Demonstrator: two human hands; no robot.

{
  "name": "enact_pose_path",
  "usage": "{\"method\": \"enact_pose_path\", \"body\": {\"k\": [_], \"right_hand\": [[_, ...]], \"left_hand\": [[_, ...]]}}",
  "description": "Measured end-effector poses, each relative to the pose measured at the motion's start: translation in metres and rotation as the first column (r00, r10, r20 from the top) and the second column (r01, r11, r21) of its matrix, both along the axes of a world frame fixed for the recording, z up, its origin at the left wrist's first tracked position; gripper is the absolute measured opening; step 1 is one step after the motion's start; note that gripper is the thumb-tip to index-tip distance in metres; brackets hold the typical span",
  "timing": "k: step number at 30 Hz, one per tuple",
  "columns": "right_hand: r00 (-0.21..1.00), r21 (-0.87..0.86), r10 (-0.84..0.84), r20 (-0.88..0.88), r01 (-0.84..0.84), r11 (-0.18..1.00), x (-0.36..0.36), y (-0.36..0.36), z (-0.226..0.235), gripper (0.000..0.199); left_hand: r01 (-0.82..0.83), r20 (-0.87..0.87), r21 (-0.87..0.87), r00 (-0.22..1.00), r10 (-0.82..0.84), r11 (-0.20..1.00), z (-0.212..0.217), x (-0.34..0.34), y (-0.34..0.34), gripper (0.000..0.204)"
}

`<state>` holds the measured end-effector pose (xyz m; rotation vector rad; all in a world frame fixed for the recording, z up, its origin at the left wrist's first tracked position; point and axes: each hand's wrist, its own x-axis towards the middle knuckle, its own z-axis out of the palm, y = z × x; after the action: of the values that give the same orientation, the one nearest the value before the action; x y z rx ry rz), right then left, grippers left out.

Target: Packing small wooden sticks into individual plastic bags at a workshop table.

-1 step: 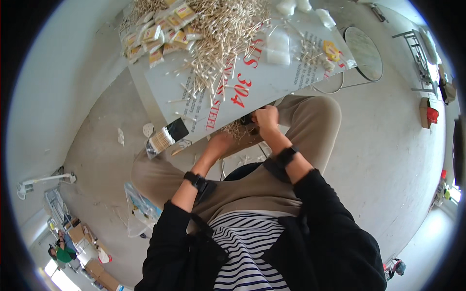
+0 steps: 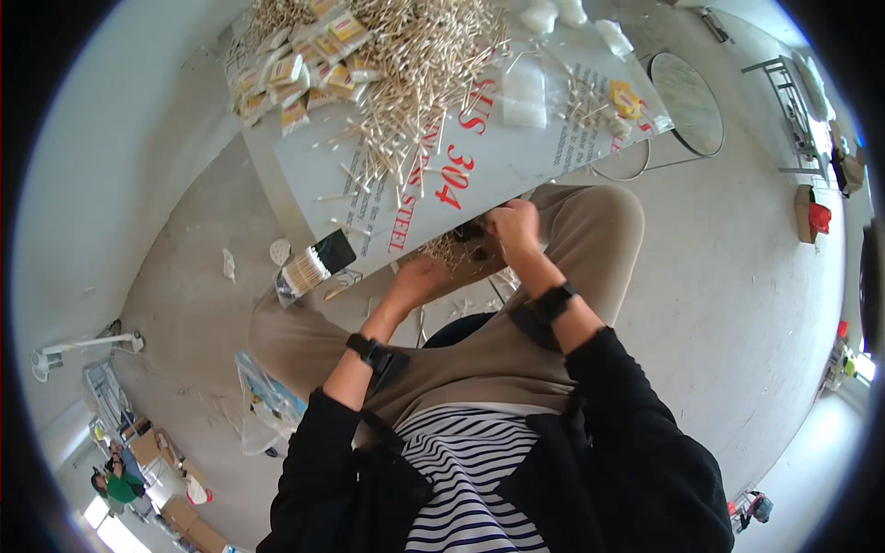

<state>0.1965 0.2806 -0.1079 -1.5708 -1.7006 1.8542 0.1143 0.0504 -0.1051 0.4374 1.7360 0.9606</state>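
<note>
Below the table's near edge, my left hand (image 2: 424, 276) is beside a heap of loose cotton swabs (image 2: 446, 249); its fingers are blurred and partly hidden. My right hand (image 2: 514, 224) is closed at the table edge, next to a black object (image 2: 472, 228) I cannot make out. Whatever its fingers hold is hidden. A clear pack of cotton swabs (image 2: 304, 274) with a black end lies on the table's near left corner. Across the grey sheet-topped table (image 2: 516, 152) spreads a large pile of loose cotton swabs (image 2: 415, 64).
Small yellow-and-white packets (image 2: 341, 37) are piled at the far left of the table. A translucent white pack (image 2: 525, 95) and a yellow packet (image 2: 626, 97) lie farther right. A round-topped stool (image 2: 687, 101) stands beyond the table. A plastic bag (image 2: 263, 401) sits on the floor at left.
My left hand has moved slightly toward me. My right hand has shifted a little to the right, still closed. The things on the table lie as before.
</note>
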Motion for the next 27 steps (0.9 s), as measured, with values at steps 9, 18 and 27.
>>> {"method": "enact_pose_path", "body": {"k": [9,18,27], "right_hand": [[0.928,0.728,0.019,0.371,-0.303,0.615,0.007,0.198,0.103,0.031],[0.856,0.716,0.021,0.517,-0.446,0.538,-0.087,0.278,0.11,0.029],[0.801,0.626,0.093,0.591,-0.529,0.573,-0.089,0.304,0.102,0.023]], "left_hand": [[0.007,0.125,0.245,0.991,-0.039,0.969,0.13,0.014,0.1,0.027],[-0.089,0.083,0.259,0.994,0.069,0.962,0.152,0.003,0.125,0.022],[-0.385,0.366,0.3,0.891,0.268,0.873,0.155,-0.04,0.195,0.026]]}}
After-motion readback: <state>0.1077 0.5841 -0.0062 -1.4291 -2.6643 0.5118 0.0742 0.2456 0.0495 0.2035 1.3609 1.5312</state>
